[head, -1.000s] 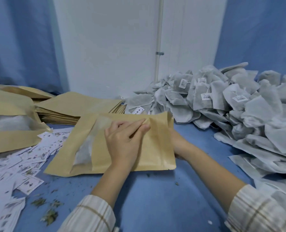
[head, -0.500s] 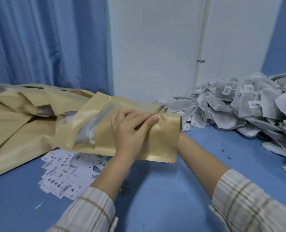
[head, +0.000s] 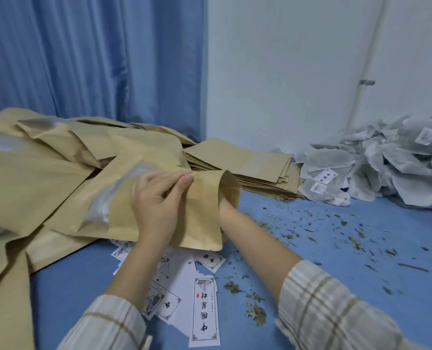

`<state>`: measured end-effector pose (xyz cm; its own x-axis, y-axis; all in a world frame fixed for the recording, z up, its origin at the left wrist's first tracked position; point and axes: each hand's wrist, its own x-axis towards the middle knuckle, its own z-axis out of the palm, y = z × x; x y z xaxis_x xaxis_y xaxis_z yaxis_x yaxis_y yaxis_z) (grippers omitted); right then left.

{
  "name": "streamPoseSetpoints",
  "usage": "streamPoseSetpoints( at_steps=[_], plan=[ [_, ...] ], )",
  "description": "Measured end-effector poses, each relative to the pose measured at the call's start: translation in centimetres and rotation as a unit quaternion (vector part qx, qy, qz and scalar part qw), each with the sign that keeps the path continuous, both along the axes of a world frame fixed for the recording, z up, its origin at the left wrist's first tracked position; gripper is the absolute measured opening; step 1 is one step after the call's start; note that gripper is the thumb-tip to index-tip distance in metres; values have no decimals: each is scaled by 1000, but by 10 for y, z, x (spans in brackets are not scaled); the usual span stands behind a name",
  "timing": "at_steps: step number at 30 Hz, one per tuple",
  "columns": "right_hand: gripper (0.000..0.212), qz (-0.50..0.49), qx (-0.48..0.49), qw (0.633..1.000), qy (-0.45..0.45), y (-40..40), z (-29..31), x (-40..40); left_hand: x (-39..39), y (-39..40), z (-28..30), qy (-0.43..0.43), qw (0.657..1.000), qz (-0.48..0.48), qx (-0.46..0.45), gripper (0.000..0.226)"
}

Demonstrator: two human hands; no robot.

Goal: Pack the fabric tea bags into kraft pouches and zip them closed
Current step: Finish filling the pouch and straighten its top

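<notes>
Your left hand (head: 157, 205) pinches the top edge of a tan kraft pouch (head: 199, 218), its frosted window to the left; your right hand (head: 225, 205) is hidden behind it, grip unclear. It's held above the blue worktop (head: 336, 248), over printed labels (head: 205, 311).

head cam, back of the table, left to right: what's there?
Heap of loose kraft pouches → flat stack of pouches → pile of fabric tea bags.
</notes>
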<state>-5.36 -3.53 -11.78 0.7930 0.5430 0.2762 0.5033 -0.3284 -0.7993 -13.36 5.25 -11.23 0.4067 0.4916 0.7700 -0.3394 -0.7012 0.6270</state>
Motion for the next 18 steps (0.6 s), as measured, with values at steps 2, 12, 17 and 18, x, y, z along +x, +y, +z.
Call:
streamPoseSetpoints(
  at_steps=[2, 12, 17, 18],
  plan=[
    [28, -46, -39, 998, -12, -4, 0, 3, 4, 6, -8, -2, 1000, 14, 8, 16],
    [46, -62, -244, 961, -114, -66, -54, 45, 14, 15, -19, 20, 997, 62, 29, 12],
    [53, -15, -301, 937, -175, -53, -61, 54, 12, 13, -20, 2, 997, 64, 30, 11],
    [50, -20, -311, 932, -184, -54, -61, 55, 11, 13, -21, 1, 997, 67, 32, 11]
  ],
)
